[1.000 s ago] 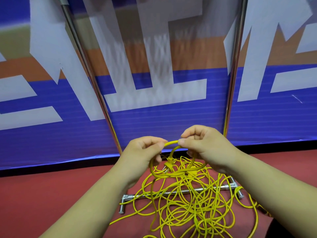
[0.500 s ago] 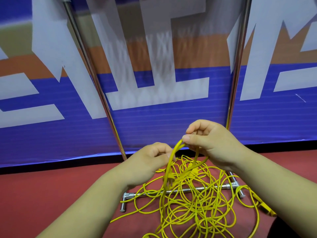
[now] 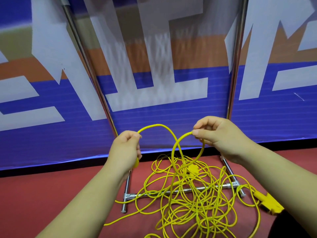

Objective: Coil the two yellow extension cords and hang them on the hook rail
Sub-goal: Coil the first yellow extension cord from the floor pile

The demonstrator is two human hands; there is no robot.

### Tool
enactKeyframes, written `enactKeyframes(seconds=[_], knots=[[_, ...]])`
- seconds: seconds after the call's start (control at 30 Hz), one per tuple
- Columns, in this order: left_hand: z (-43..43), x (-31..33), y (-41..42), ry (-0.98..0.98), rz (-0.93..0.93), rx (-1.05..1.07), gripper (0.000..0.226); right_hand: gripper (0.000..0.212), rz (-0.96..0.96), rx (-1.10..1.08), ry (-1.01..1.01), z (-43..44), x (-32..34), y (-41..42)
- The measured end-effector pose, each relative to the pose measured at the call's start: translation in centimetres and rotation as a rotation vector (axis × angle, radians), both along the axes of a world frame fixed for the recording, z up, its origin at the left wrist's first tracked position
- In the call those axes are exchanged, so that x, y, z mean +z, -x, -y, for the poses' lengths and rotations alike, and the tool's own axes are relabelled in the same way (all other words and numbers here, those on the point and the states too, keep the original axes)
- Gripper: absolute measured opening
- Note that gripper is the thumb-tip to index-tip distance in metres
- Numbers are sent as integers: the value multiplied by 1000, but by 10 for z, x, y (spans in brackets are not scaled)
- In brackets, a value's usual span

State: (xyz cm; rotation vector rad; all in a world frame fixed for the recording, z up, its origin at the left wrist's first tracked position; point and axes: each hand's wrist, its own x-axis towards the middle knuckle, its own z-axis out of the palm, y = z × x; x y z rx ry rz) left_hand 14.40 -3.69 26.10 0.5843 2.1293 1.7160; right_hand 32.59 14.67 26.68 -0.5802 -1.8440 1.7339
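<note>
A tangled heap of yellow extension cord [image 3: 192, 201] lies on the red floor over the base of a metal rack. My left hand [image 3: 126, 148] grips one stretch of the cord, with a yellow end sticking out below the fist. My right hand [image 3: 217, 134] pinches the cord between thumb and fingers. Between the two hands the cord arches up and crosses itself into a hanging loop [image 3: 173, 148]. A yellow plug [image 3: 193, 169] rests on the heap. A yellow socket block [image 3: 267, 202] lies at the right. No hook rail is in view.
The rack's two chrome uprights [image 3: 96, 79] [image 3: 235, 66] rise from a chrome floor bar [image 3: 202, 188] with short feet. Behind them stands a blue, white and orange banner wall [image 3: 164, 93]. Red floor spreads to the left. A dark shape sits at the bottom right corner.
My hands have moved apart, the left going left and the right going right and up. The cord between them has opened from a tight bunch into a wide crossed loop.
</note>
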Motion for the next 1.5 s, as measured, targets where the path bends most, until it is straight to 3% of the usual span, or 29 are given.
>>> enactKeyframes(seconds=[0.17, 0.33, 0.5, 0.7, 1.0, 1.3, 1.4, 1.5], knots=[[1, -4, 4, 43, 75, 2, 45, 11, 23, 5, -72, 3, -1, 2], [2, -10, 2, 149, -45, -204, 17, 12, 10, 8, -26, 6, -2, 4], [2, -3, -14, 151, -76, -432, 47, 11, -17, -5, 5, 9, -5, 6], [-2, -10, -20, 220, -263, -497, 4, 12, -68, -1, 17, 12, -6, 9], [-2, 3, -17, 97, -192, -306, 21, 17, 54, 147, 1, 12, -11, 6], [-3, 11, -21, -151, 151, -241, 16, 24, 170, 318, -145, 27, -23, 12], [-1, 16, -20, -249, 242, -264, 12, 25, 173, 312, -137, 28, -26, 14], [1, 16, -16, -229, 200, -262, 12, 26, 105, 222, -55, 26, -25, 17]])
